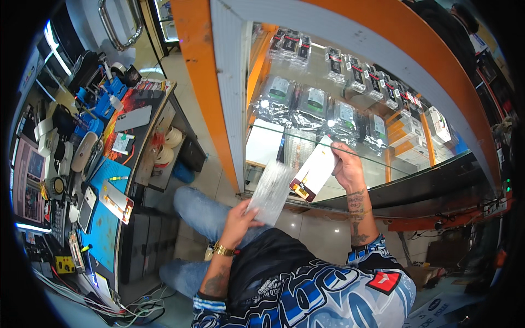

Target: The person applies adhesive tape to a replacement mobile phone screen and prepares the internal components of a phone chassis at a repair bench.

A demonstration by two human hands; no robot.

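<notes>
My left hand (242, 221) grips a translucent silvery wrap (270, 191) by its lower left corner. My right hand (344, 167) holds a white phone screen panel (320, 161) by its upper right, its dark end with a gold flex cable tilted down to the left. Both items are over the front of a glass display cabinet (424, 172), close to a white flat sheet or box (264, 141) and more bubble wrap (296, 142) inside. Behind them lie rows of packaged circuit-board items in silver bags (311, 104) and small blister packs (355, 74).
At the left stands a cluttered workbench with a blue mat (98, 246), another screen panel (117, 202), a phone (86, 210), tools and a monitor (28, 180). An orange cabinet post (197, 60) rises ahead. My legs are below, beside dark boxes (145, 246) under the bench.
</notes>
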